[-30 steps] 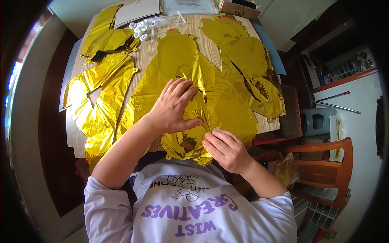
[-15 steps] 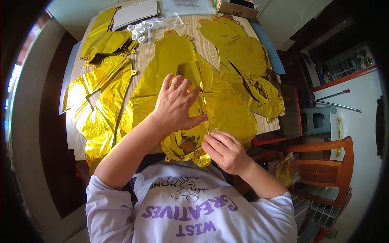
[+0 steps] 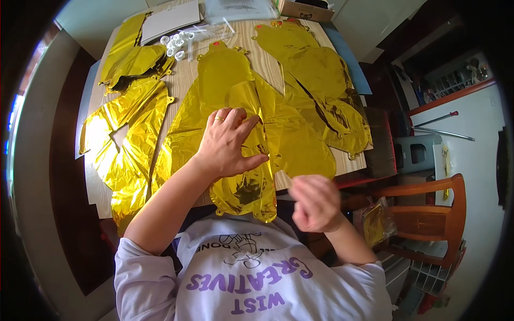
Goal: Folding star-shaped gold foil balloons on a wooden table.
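A flat, uninflated gold foil balloon [image 3: 222,72] lies in front of me, with small tabs along its rounded ends and red marks. A part of it is folded over into a lengthwise strip [image 3: 243,187] that reaches past the table's near edge. My left hand [image 3: 227,144], with a ring on one finger, rests on this fold with its fingers spread and thumb out. To the right of the strip, my right hand [image 3: 317,203] is raised off the foil. Its fingers look curled but are smeared by motion, so whether anything is in them is hidden.
More gold foil pieces lie at the left [image 3: 128,134] and right [image 3: 318,80]. White rings of ribbon [image 3: 176,45], grey card sheets [image 3: 171,22], a clear plastic bag [image 3: 243,9] and a cardboard box [image 3: 305,10] sit at the far edge. A wooden chair [image 3: 428,219] stands right.
My right hand has let go of the foil's edge and moved right, away from the strip. The left hand still presses on the fold. The whole view has shifted slightly.
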